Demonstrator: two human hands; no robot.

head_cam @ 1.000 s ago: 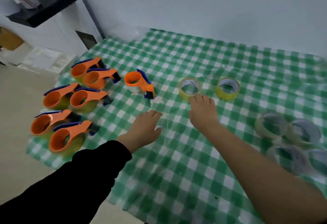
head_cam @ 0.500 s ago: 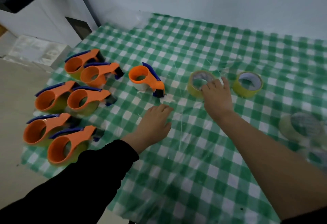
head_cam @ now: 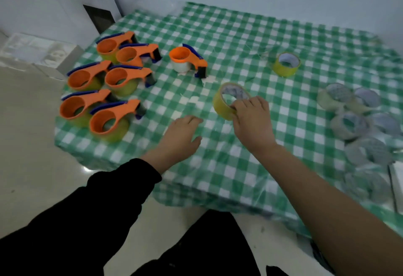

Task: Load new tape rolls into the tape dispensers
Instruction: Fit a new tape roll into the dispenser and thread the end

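Left arm: black long sleeve (head_cam: 104,199), cuff ending at the wrist behind the left grip (head_cam: 182,136). Right forearm (head_cam: 316,188): uncovered. Black garment (head_cam: 207,245) below the table (head_cam: 229,166) edge.

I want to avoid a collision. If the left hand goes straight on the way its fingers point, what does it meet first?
Probably the yellow tape roll that the right hand grips: the left hand points toward it over bare cloth. Depth is unclear, so it might pass beneath.

I see a dim, bluish head view, soft all over, with the grey rolls (head_cam: 357,123) at right smeared by blur and lines bending near the edges.
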